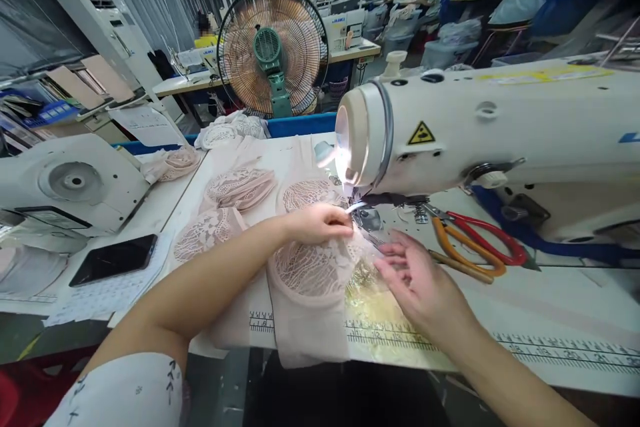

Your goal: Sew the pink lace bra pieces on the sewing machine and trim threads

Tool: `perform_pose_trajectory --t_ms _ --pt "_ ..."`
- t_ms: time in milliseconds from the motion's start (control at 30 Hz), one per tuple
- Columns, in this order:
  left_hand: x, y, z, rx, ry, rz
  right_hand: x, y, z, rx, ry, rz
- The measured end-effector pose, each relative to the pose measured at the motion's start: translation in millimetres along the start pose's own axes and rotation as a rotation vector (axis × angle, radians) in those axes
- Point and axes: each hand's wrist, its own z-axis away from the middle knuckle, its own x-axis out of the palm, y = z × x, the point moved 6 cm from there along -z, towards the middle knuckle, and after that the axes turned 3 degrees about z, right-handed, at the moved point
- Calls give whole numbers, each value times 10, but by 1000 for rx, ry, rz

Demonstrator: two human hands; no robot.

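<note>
A pale pink lace bra (310, 270) lies on the table under the head of a white sewing machine (450, 127). My left hand (323, 222) is closed in a pinch on the bra's lace edge, just left of the lit needle area. A narrow white strip (356, 205) runs from there toward the presser foot. To the right of the bra, my right hand (423, 280) has its fingers curled around the end of a thin metal tool (371, 238), whose exact kind is blurred. The tool points toward the needle.
Orange-handled scissors (467, 247) and red-handled scissors (505, 240) lie right of the needle. More lace pieces (235, 188) sit left. A phone (115, 259) rests on paper. A printed ruler (565, 350) lines the front edge; a large fan (273, 47) stands behind.
</note>
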Motion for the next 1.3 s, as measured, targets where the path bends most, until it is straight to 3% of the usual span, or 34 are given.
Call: perform_pose_trajectory --t_ms 67,133,200,267,367,500,633,733,933,1300 --pt "-63 -90 -9 -10 101 241 130 -32 139 80 -93 -184" --pt "-80 -156 -15 -7 148 448 259 -175 247 -6 -203 -273" --pt "-72 -198 -19 -29 145 562 326 -290 278 -101 -267 -261" --pt "-68 -213 -20 -59 140 567 325 -300 219 -106 -278 -218" --pt "-83 -215 -8 -111 229 329 253 -200 64 -38 -260 -126" --pt "-17 -183 48 -207 412 -313 190 -57 -54 -9 -279 95" --pt "189 -160 72 -264 305 -723 224 15 -46 -35 -353 169" --pt "243 -144 74 -291 214 -771 231 28 -32 -49 -340 172" --pt "246 -116 15 -310 147 -784 232 43 -42 -77 -302 201" --pt "228 -76 -94 -316 147 -818 169 65 -224 -64 -299 267"
